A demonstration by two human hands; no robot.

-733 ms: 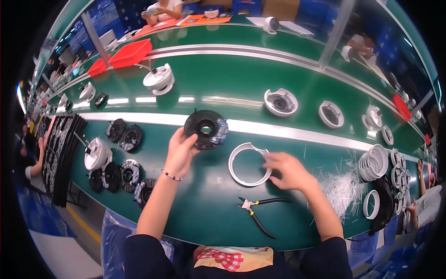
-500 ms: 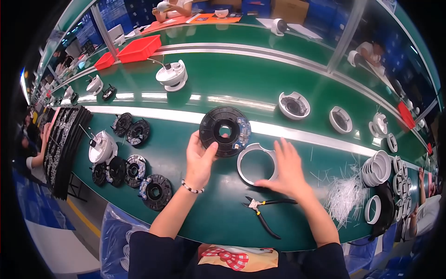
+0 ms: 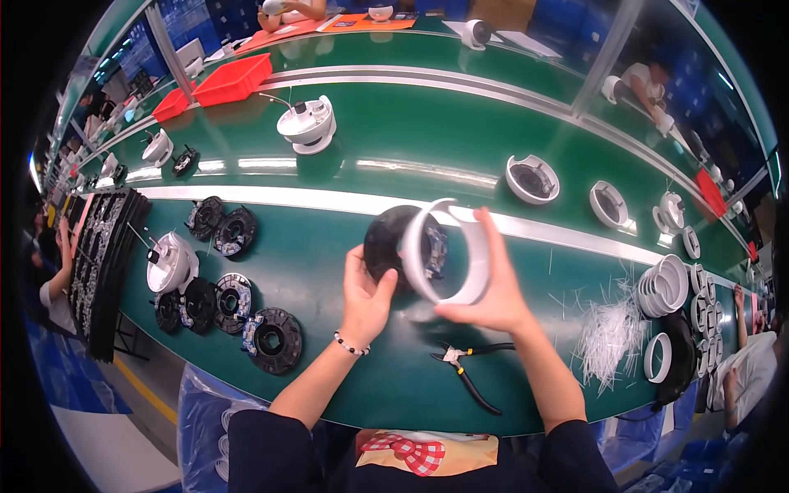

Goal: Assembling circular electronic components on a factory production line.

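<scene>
I have both parts lifted off the green worktop [image 3: 329, 271] and am bringing them together. My left hand [image 3: 366, 296] has its grip closed around the lower edge of the black round disc [image 3: 386, 242], held on edge; my right hand [image 3: 485, 296] pinches the white ring [image 3: 448, 251] by its rim, just in front of the disc and overlapping it. Next, I judge, comes squaring ring to disc before seating. The pliers [image 3: 464, 370] lie below my hands.

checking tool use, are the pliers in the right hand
No, the pliers lie on the green table; the right hand holds a white ring.
</scene>
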